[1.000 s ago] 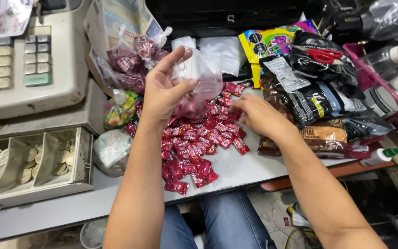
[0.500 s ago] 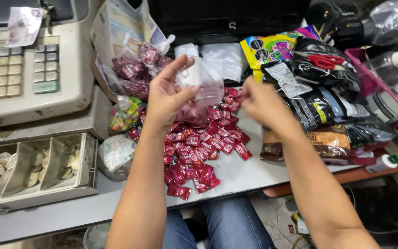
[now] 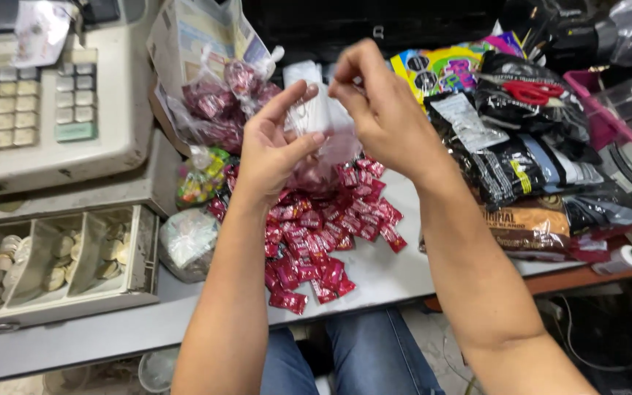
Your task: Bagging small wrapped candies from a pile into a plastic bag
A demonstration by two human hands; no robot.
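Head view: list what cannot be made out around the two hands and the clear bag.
- Clear bag: its contents, hidden by the left hand.
- Right hand: fingertips motion-blurred; what they pinch is unclear.
- Coins in the till drawer: too small to tell their kind.
- Red candies: upper part of the pile covered by both hands.

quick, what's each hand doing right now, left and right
Left hand: closed around a small clear plastic bag above the red candies.
Right hand: fingertips pinched at the bag's top.
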